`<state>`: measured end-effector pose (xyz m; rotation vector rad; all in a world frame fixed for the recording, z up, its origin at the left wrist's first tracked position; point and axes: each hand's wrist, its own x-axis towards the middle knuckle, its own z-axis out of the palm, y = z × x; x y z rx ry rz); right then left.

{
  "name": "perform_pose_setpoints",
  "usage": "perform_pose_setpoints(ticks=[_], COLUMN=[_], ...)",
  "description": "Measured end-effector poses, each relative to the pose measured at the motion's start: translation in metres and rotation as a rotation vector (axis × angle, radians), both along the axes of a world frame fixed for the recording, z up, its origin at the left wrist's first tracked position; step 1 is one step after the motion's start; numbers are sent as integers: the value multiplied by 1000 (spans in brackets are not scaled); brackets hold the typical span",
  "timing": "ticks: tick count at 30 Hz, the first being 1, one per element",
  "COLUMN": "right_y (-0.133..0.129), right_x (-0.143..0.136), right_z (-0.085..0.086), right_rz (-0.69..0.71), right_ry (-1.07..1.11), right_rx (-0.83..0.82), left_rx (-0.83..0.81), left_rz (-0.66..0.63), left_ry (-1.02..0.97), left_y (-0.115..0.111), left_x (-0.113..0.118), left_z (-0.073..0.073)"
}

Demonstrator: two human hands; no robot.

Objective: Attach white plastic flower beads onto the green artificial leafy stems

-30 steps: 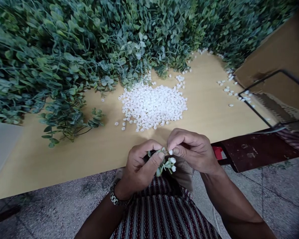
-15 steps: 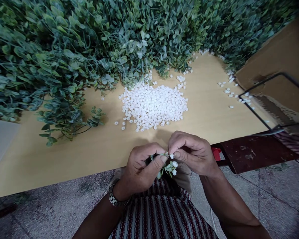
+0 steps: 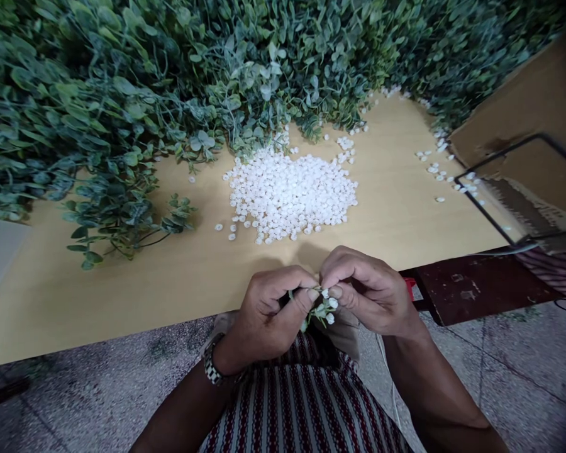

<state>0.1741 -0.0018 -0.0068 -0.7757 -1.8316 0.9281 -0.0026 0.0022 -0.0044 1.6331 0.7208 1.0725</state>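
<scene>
My left hand [image 3: 268,314] grips a small green artificial sprig [image 3: 319,309] that carries a few white beads, just past the near edge of the table. My right hand [image 3: 368,290] pinches one white bead [image 3: 325,293] against the tip of the sprig, thumb and forefinger closed on it. The two hands touch at the fingertips, above my striped lap. A heap of white beads [image 3: 292,195] lies on the wooden tabletop [image 3: 179,283] right beyond my hands.
A deep bank of artificial leafy sprigs [image 3: 122,94] fills the far and left part of the table. Scattered beads [image 3: 436,170] lie at the right. A cardboard box [image 3: 532,107] and a black wire frame [image 3: 504,189] stand at the right edge.
The hands stay together on the sprig with only small finger shifts. The view has tilted a little, so the table sits slightly higher in the picture.
</scene>
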Motion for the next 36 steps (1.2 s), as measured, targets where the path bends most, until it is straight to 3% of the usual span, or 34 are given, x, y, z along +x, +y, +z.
perform_pose_setpoints(ticks=[23, 36], right_y=[1, -2], right_x=[1, -2], right_z=[-14, -13], right_rz=[14, -30], right_ry=[102, 32], right_rx=[-1, 72], left_rx=[-24, 17], left_rz=[-10, -23], left_ry=[65, 63], left_y=[0, 1], left_x=[0, 1], left_z=[1, 3])
